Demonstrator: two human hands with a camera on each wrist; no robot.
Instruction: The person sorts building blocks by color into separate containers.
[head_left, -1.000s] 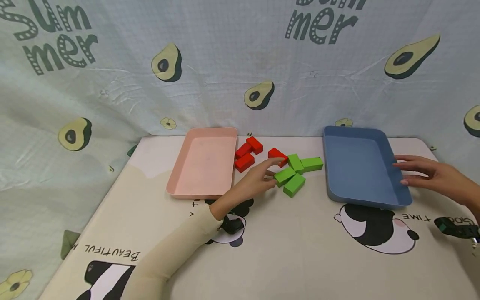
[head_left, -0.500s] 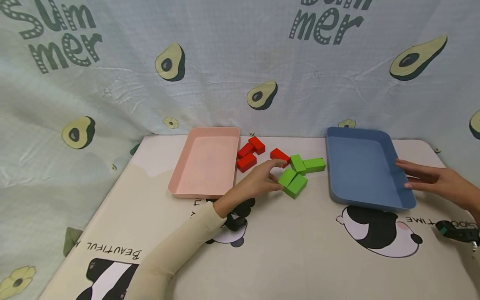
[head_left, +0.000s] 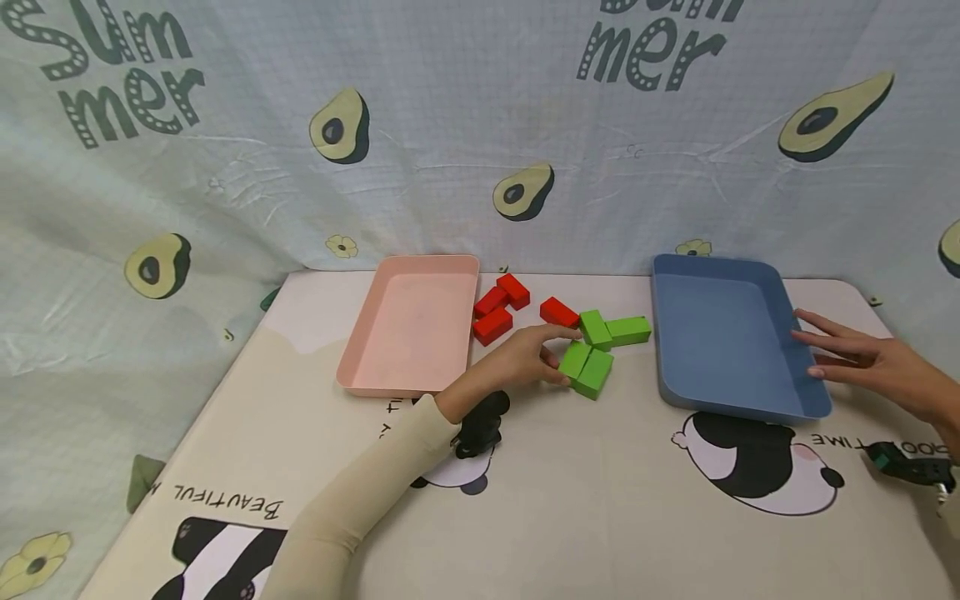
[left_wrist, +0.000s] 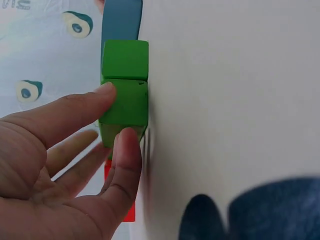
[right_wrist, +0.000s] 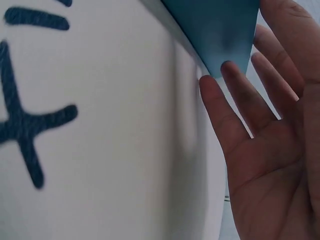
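My left hand [head_left: 525, 358] is at the near pair of green blocks, thumb and fingers on either side of the left one [head_left: 574, 360]. In the left wrist view the fingertips touch this green block [left_wrist: 125, 102], and another green block sits right behind it. Its partner, a second green block [head_left: 593, 373], lies against it. Two more green blocks [head_left: 628, 331] lie just beyond, touching each other. My right hand [head_left: 862, 354] has its fingers extended at the right wall of the blue tray [head_left: 731, 333]; in the right wrist view the fingertips are at the tray's corner [right_wrist: 220, 45].
Left of the blocks stands a pink tray [head_left: 408, 333] with nothing in it. Several red blocks [head_left: 492, 326] lie beside it, and one red block [head_left: 558, 312] lies close to the green ones. A printed cloth [head_left: 637, 500] covers the table; a patterned curtain [head_left: 420, 167] hangs behind.
My left hand has closed in on the left green block, which has turned and now lies alongside its neighbour. The right hand stays at the blue tray, its fingers shifting slightly.
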